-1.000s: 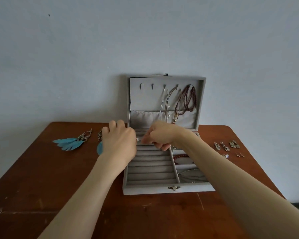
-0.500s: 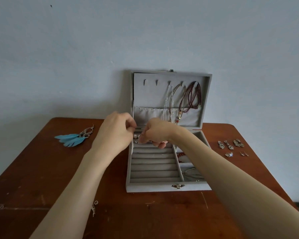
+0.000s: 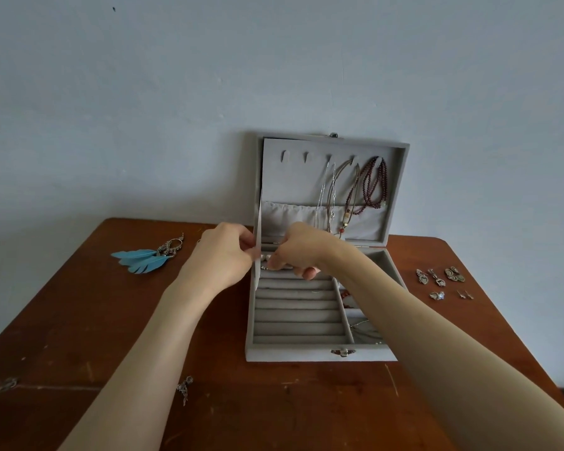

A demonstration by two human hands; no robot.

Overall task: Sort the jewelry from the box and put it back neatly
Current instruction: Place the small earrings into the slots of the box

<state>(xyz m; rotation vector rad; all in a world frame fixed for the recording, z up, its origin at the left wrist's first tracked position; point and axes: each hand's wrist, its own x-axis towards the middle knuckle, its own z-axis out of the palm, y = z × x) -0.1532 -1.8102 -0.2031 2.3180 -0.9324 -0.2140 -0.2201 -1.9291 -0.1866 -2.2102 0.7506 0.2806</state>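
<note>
A brown wooden table (image 3: 79,320) is seen against a pale wall (image 3: 176,92), and everything is placed from the grey jewelry box (image 3: 310,351) standing open toward the back of the table. Its lid (image 3: 293,177) is propped upright, with a silver chain (image 3: 323,190), a cord necklace (image 3: 342,177) and a dark red bead necklace (image 3: 373,180) hung from hooks inside it. The front left of the box is filled by padded ring rows (image 3: 293,314); small compartments are found at its right, partly hidden by the right forearm.

Over the back ring rows, both hands are brought close together. The left hand (image 3: 222,258) is held at the box's left wall, fingers curled and pinched on a small pearly piece (image 3: 265,257). The right hand (image 3: 298,249) is set just beside it, fingers curled and pinched on the same piece from the other end.

Left of the box, a blue feather earring (image 3: 142,258) is laid flat. In front of the box and to its left, a small metal earring (image 3: 184,388) is seen near the left forearm. Right of the box, a cluster of small earrings (image 3: 440,279) is spread out.
</note>
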